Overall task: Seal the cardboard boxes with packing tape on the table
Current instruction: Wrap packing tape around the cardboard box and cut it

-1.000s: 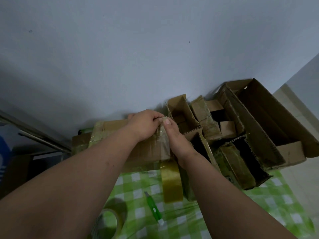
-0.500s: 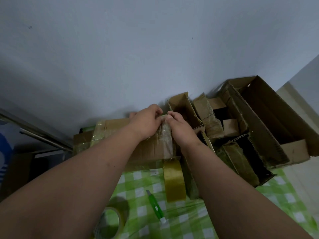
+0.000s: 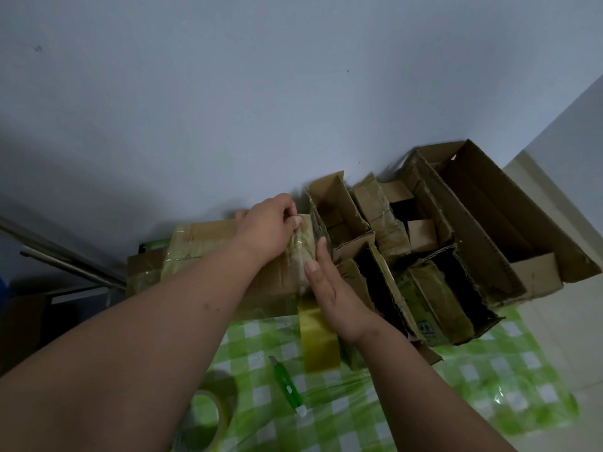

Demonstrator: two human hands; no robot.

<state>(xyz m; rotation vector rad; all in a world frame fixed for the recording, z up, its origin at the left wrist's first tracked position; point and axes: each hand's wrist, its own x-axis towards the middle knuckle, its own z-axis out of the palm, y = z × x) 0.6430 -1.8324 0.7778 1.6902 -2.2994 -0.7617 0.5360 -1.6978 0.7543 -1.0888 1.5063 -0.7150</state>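
While glossy tape (image 3: 318, 337) dangles, hands (image 3: 270, 228) press corrugated cardboard box (image 3: 208, 256).

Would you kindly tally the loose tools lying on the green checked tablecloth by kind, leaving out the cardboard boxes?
Tape rolls: 1, the tape roll at the near edge.
Utility knives: 1, the green utility knife beside it.
Hanging tape strips: 1, the tape strip trailing from the box under the left hand and right hand.
Total: 3.
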